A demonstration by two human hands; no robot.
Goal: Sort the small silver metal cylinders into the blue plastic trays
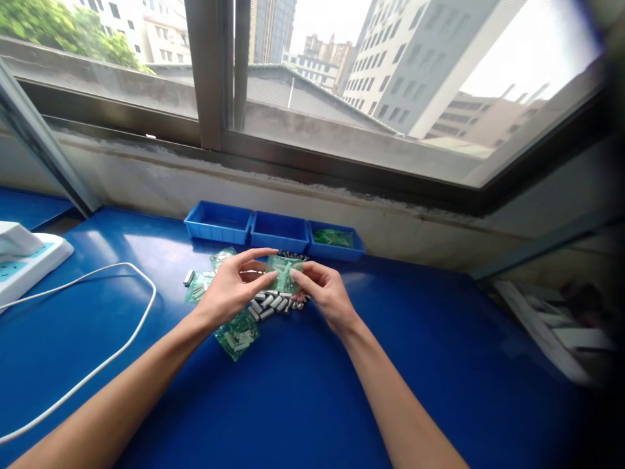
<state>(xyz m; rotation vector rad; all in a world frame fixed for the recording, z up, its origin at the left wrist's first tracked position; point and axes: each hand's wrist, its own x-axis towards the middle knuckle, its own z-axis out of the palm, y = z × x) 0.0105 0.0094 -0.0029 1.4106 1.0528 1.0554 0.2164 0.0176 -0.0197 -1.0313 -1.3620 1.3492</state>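
Note:
Between my two hands a small green-tinted plastic bag (282, 273) is held up above the table, with pale pieces of hardware showing through it. My left hand (239, 280) pinches its left side between thumb and fingers. On the other side, my right hand (322, 290) grips the right edge the same way. Beneath them lies a pile of short metal cylinders (267, 303), with smaller metal pieces (293, 305) at its right, partly hidden by the hands. A filled green bag (237, 335) rests just below my left wrist, and another filled bag (199, 285) lies left of that hand.
Along the wall stand three blue bins: a left bin (219, 231), a middle bin (278, 242) and a right bin (336, 251) holding green bags (333, 238). A white cable (141, 319) curves across the blue table (273, 410) from a power strip (43, 260). Behind is a window (312, 124).

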